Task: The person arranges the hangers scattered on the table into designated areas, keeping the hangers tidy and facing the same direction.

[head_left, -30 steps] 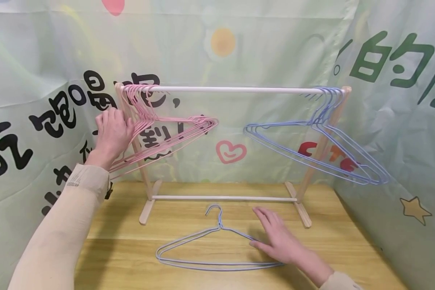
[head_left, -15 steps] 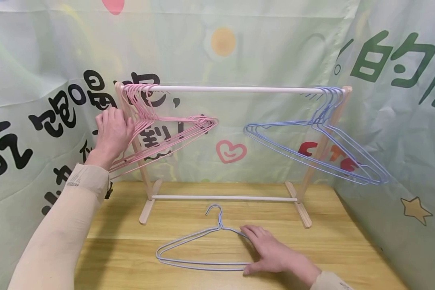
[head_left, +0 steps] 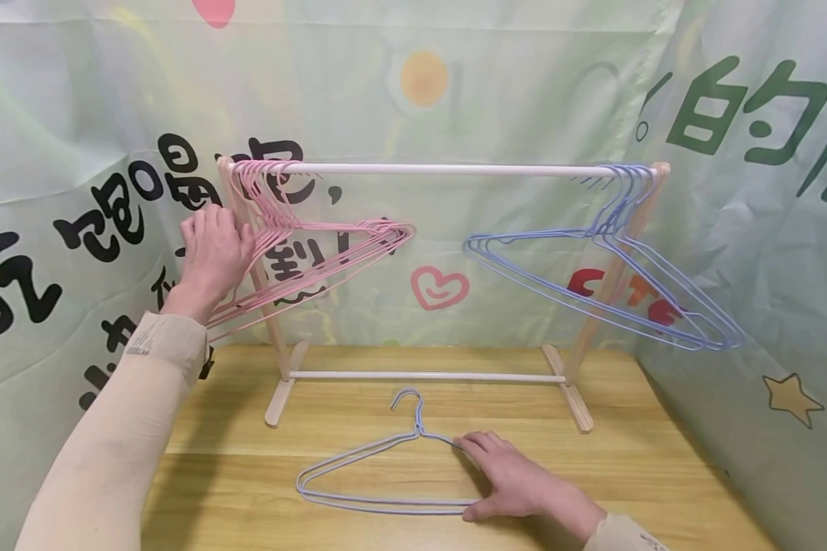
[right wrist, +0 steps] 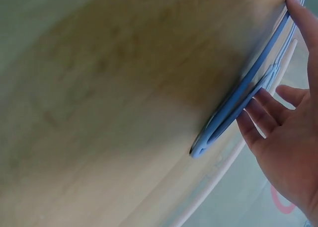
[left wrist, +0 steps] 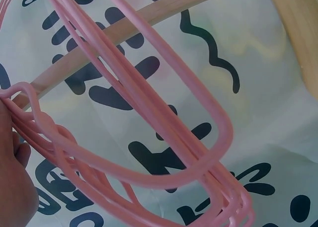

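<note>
My left hand (head_left: pixel 215 256) grips the shoulders of several pink wire hangers (head_left: pixel 279 218) hung at the left end of the rack. In the left wrist view the looped ends of the pink hangers (left wrist: pixel 164 117) fill the middle, and only part of the hand (left wrist: pixel 17 182) shows. On the table lie blue-grey wire hangers (head_left: pixel 419 419), stacked flat with hooks pointing away from me. My right hand (head_left: pixel 513 478) touches their right side, fingertips on the sloping arm and thumb at the bottom bar. The right wrist view shows rather straight fingers against the blue wires (right wrist: pixel 233 100).
A wooden rack with a white top rail (head_left: pixel 448 170) and a lower bar (head_left: pixel 420 376) stands at the back of the table (head_left: pixel 234 474). Several blue hangers (head_left: pixel 603 228) hang at its right end. A printed cloth (head_left: pixel 524 92) surrounds the table's back and sides.
My right hand has moved left and toward me, from above the right end of the table hangers onto their right side. The left hand and the hung hangers have stayed still.
</note>
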A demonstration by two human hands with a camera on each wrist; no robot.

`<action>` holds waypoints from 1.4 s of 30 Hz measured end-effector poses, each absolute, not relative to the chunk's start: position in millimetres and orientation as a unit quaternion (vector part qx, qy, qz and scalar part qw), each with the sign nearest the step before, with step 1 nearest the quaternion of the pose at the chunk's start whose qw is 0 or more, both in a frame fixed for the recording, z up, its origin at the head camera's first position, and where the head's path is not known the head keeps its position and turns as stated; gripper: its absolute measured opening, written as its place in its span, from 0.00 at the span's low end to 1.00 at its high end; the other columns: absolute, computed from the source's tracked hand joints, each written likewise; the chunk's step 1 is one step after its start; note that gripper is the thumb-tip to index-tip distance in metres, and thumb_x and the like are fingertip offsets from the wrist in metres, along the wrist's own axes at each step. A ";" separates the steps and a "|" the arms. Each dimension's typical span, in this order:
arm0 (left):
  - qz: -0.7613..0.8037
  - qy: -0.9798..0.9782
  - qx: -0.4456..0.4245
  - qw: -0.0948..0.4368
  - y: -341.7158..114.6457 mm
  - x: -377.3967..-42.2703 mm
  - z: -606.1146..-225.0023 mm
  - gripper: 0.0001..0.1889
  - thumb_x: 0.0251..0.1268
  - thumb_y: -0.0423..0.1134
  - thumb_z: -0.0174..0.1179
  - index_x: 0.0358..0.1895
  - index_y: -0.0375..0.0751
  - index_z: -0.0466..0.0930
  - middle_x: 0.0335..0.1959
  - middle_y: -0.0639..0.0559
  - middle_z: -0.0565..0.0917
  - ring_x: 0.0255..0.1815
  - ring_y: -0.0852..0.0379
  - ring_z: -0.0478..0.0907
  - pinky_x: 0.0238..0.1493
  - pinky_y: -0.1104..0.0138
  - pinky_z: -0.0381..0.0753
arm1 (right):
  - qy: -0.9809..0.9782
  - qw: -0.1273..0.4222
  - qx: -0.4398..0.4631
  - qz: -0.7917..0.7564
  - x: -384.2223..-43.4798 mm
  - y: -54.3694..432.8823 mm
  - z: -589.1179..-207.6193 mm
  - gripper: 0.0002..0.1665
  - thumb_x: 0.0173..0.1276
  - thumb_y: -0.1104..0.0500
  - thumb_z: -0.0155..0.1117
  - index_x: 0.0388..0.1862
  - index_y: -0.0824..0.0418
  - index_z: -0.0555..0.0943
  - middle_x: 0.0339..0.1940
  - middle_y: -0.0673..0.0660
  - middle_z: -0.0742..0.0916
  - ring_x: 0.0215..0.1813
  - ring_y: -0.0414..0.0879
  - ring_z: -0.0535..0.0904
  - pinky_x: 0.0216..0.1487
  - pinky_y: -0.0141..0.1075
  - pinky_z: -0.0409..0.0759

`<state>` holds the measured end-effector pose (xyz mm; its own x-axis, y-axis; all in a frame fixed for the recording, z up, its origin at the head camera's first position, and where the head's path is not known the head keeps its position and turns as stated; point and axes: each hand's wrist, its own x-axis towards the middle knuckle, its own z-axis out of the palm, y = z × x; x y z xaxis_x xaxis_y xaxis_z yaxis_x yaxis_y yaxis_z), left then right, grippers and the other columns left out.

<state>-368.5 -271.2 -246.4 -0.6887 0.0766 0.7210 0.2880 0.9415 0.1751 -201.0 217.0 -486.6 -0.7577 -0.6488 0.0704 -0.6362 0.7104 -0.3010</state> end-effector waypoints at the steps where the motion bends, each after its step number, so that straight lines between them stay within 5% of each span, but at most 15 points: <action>1: -0.139 -0.908 -0.100 0.382 -271.2 -368.4 -246.5 0.15 0.80 0.40 0.44 0.37 0.29 0.64 0.39 0.35 0.65 0.48 0.33 0.61 0.61 0.41 0.53 | 0.925 0.018 -0.348 -0.153 -201.4 216.4 -486.5 0.64 0.52 0.27 0.76 0.79 0.60 0.67 0.70 0.56 0.76 0.68 0.53 0.73 0.67 0.54 0.75; 24: -0.134 -0.908 -0.103 0.384 -271.4 -367.9 -248.6 0.15 0.80 0.40 0.44 0.38 0.29 0.65 0.39 0.35 0.65 0.47 0.33 0.61 0.59 0.40 0.54 | 0.913 -0.004 -0.381 -0.148 -194.2 215.7 -485.8 0.52 0.62 0.29 0.71 0.74 0.61 0.74 0.71 0.55 0.78 0.69 0.50 0.74 0.67 0.52 0.74; 42: -0.135 -0.907 -0.103 0.384 -271.8 -369.3 -247.2 0.14 0.80 0.40 0.44 0.38 0.29 0.64 0.39 0.35 0.65 0.48 0.33 0.60 0.60 0.40 0.53 | 0.927 0.036 -0.321 -0.191 -197.8 206.8 -481.1 0.60 0.46 0.36 0.84 0.74 0.61 0.73 0.61 0.54 0.79 0.60 0.49 0.76 0.61 0.49 0.79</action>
<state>-369.3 -271.8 -247.2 -0.6833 0.0837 0.7253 0.2918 0.9419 0.1662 -197.8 206.8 -481.1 -0.7911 -0.6091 0.0563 -0.5819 0.7209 -0.3765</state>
